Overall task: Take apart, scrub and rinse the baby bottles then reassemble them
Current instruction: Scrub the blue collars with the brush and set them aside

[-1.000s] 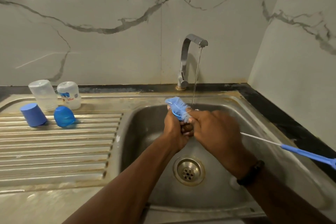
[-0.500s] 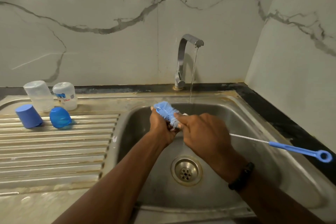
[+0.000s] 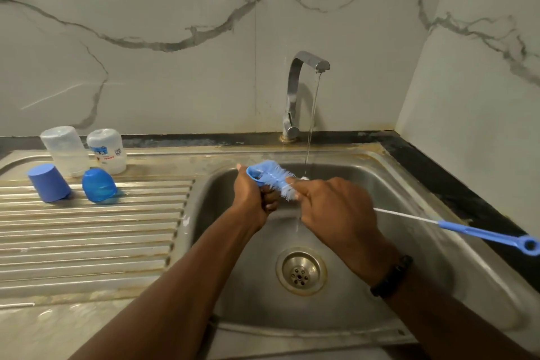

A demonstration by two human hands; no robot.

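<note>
Over the sink, left hand grips blue ring; right hand holds bristly brush.

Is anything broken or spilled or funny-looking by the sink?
Nothing looks broken or spilled. Two bottles and two blue caps stand upside down on the drainboard, seemingly on purpose, to drain. The dark blue cap leans a little. Brownish stains run along the sink's rim.
</note>
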